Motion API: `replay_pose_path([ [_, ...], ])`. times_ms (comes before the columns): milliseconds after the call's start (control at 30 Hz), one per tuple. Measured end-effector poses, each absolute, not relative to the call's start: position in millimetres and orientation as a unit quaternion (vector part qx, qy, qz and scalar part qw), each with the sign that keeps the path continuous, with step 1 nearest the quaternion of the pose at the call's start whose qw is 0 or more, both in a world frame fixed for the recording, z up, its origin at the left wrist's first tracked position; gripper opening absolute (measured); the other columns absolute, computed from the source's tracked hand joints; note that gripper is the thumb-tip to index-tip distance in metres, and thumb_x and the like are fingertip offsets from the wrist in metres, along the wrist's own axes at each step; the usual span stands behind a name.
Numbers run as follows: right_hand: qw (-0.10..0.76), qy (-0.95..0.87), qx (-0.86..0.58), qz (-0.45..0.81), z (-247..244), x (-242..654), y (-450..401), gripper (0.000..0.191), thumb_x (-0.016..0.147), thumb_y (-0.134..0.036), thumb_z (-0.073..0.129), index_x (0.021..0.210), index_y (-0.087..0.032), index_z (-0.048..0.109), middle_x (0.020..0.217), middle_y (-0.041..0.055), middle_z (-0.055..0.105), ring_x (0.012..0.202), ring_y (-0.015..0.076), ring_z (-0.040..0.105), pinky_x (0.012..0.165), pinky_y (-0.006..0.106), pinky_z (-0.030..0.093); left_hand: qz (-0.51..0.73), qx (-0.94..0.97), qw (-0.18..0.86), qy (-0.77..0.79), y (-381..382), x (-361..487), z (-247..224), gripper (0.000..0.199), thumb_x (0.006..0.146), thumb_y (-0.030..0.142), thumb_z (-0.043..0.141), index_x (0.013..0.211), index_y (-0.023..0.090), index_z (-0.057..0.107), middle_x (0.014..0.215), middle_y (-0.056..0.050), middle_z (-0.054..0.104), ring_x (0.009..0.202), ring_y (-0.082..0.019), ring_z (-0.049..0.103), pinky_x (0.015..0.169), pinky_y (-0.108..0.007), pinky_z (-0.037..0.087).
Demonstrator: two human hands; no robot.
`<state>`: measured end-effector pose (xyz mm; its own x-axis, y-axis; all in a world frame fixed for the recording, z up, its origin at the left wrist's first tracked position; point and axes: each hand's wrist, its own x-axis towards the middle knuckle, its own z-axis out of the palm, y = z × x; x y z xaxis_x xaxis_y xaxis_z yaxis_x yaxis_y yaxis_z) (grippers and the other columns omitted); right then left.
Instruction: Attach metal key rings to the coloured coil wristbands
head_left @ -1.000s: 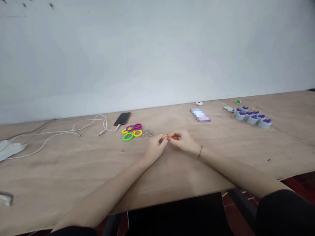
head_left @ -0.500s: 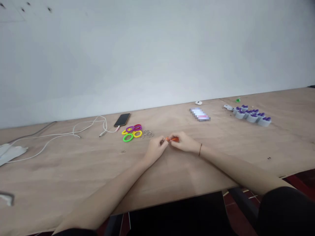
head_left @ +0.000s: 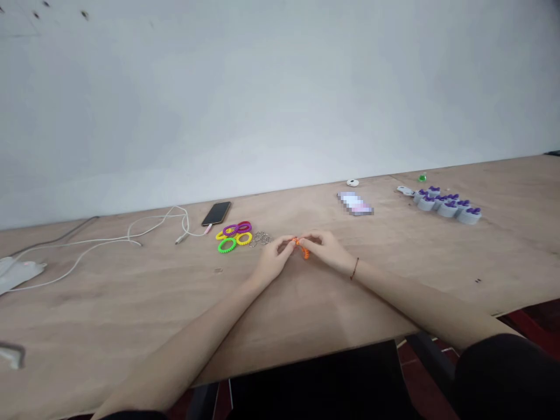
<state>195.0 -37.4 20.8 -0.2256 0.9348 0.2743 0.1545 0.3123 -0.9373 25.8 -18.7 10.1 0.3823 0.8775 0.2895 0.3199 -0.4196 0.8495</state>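
Note:
An orange coil point(head_left: 305, 253) hangs between my fingertips over the middle of the wooden table. My left hand point(head_left: 275, 256) pinches its upper left end, and my right hand point(head_left: 326, 248) pinches it from the right, the fingertips nearly touching. Whether a metal ring is also in the fingers is too small to tell. Just left of my left hand lie several silver rings point(head_left: 261, 238). Beside them are coiled loops: a green one point(head_left: 227, 245), a purple one point(head_left: 230, 230), a red one partly covered, and yellow ones point(head_left: 244, 238).
A black phone point(head_left: 216, 213) with a white cable point(head_left: 166, 217) lies at the back left. Another phone point(head_left: 355, 203) and a white case point(head_left: 352, 183) sit behind my right hand. Several white cups with purple tops point(head_left: 447, 209) stand at the right. A white power strip point(head_left: 20, 274) is far left.
The orange coil now hangs lower, below my fingertips, where before it lay along my right fingers. My right fingers have shifted left and straightened somewhat, and my left hand has turned slightly.

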Motion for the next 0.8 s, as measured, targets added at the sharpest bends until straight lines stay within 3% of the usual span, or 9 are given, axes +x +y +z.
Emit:
replay_pose_path([
  [133, 0.452, -0.673, -0.421, 0.406, 17, 201, -31, 0.025, 0.079, -0.031, 0.054, 0.097, -0.015, 0.063, 0.090, 0.0068, 0.067, 0.076, 0.0162, 0.062, 0.069, 0.029, 0.049, 0.372, 0.763, 0.371, 0.376, -18, 26, 10, 0.027, 0.083, 0.034, 0.047, 0.097, 0.017, 0.062, 0.098, -0.006, 0.066, 0.088, -0.018, 0.060, 0.079, -0.030, 0.047],
  [567, 0.340, -0.850, -0.351, 0.195, 19, 214, -31, 0.016, 0.082, -0.023, 0.046, 0.087, -0.019, 0.060, 0.077, 0.0016, 0.064, 0.064, 0.0119, 0.054, 0.060, 0.024, 0.041, 0.348, 0.726, 0.464, 0.370, -15, 25, 6, 0.028, 0.078, 0.042, 0.052, 0.078, 0.015, 0.059, 0.078, -0.002, 0.064, 0.074, -0.014, 0.060, 0.072, -0.028, 0.049],
  [800, 0.362, -0.836, -0.373, 0.176, 20, 211, -33, 0.008, 0.078, -0.018, 0.045, 0.074, -0.018, 0.053, 0.066, -0.0017, 0.057, 0.056, 0.0099, 0.047, 0.053, 0.022, 0.033, 0.358, 0.734, 0.477, 0.325, -17, 28, 6, 0.022, 0.074, 0.034, 0.059, 0.087, 0.015, 0.058, 0.092, -0.004, 0.064, 0.088, -0.017, 0.059, 0.080, -0.029, 0.046],
])
